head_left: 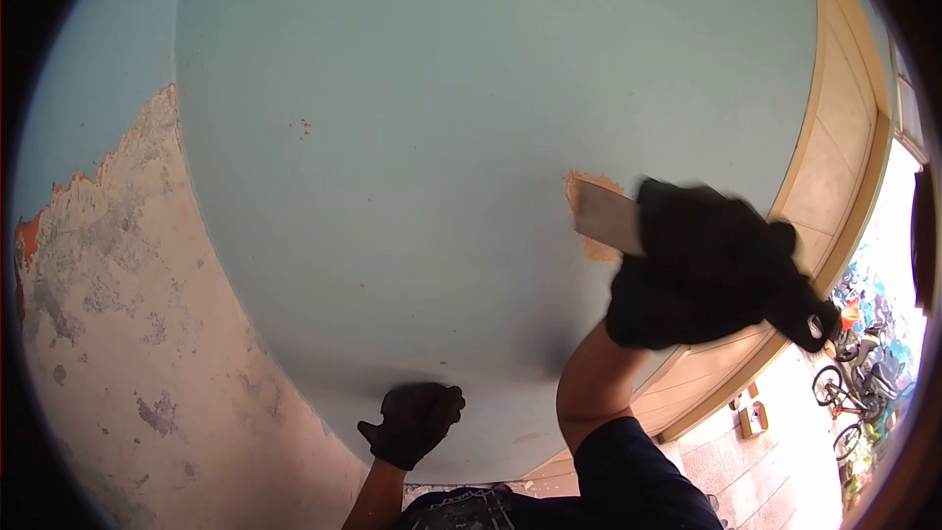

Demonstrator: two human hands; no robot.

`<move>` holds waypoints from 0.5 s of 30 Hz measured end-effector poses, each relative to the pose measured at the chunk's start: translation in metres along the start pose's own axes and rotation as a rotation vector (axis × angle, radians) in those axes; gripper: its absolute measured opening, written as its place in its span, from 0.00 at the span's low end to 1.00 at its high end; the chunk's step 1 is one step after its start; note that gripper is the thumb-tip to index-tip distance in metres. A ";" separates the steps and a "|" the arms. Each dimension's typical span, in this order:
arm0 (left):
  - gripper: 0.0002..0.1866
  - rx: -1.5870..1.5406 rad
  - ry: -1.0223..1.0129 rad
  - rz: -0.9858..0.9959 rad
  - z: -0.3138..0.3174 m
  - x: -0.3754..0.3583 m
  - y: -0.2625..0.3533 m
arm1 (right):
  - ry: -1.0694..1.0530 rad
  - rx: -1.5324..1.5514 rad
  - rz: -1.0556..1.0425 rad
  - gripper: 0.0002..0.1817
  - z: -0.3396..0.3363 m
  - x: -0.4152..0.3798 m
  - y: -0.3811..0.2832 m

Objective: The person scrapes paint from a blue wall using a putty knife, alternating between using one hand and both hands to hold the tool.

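Note:
My right hand [697, 270], in a black glove, is wrapped round the black handle of a scraper [606, 216]. The handle's end, with a hole in it, sticks out to the right of the fist. Its flat metal blade points left across a small bare tan patch [600, 249] in the pale green wall [471, 88]. The hand is slightly blurred. Lower down, my left hand [414, 422], also gloved in black, is at the wall with the thumb stretched out to the left. I see nothing in it, though its fingertips are partly hidden.
On the left, an adjoining wall [177, 334] has lost much of its paint, showing rough plaster. A cream door frame [849, 206] borders the green wall on the right. Beyond it, a bicycle [842, 402] and a small cardboard box [754, 419] stand on a tiled floor [731, 466].

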State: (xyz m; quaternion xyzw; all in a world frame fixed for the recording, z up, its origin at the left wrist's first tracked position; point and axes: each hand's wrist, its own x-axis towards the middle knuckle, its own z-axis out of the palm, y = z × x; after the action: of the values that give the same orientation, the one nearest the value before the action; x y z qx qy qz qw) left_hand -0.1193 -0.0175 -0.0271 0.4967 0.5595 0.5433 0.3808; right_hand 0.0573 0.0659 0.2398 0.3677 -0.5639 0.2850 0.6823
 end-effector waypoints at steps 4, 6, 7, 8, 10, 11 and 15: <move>0.12 -0.171 0.023 0.063 0.002 0.000 -0.010 | -0.070 -0.042 0.023 0.25 -0.005 0.005 0.011; 0.13 -0.230 0.032 0.063 0.003 0.000 -0.009 | -0.083 -0.037 0.045 0.26 -0.007 0.005 0.013; 0.13 -0.291 0.038 0.052 0.006 -0.002 -0.009 | -0.086 -0.038 0.061 0.26 -0.008 0.004 0.013; 0.13 -0.292 0.034 0.045 0.006 -0.005 0.000 | -0.088 -0.043 0.079 0.26 -0.009 0.002 0.011; 0.14 0.052 0.039 -0.122 0.003 -0.005 0.027 | 0.060 0.119 0.037 0.29 -0.003 -0.001 0.004; 0.14 0.052 0.039 -0.118 0.003 -0.004 0.028 | 0.031 0.099 0.029 0.28 0.003 0.001 -0.008; 0.15 0.054 0.038 -0.039 0.003 -0.003 0.016 | -0.109 -0.042 0.084 0.31 -0.010 0.002 0.000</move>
State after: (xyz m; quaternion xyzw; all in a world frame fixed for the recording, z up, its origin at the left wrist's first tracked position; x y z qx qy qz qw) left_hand -0.1132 -0.0210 -0.0123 0.4855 0.5905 0.5299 0.3671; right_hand 0.0636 0.0736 0.2412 0.3442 -0.6212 0.2810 0.6455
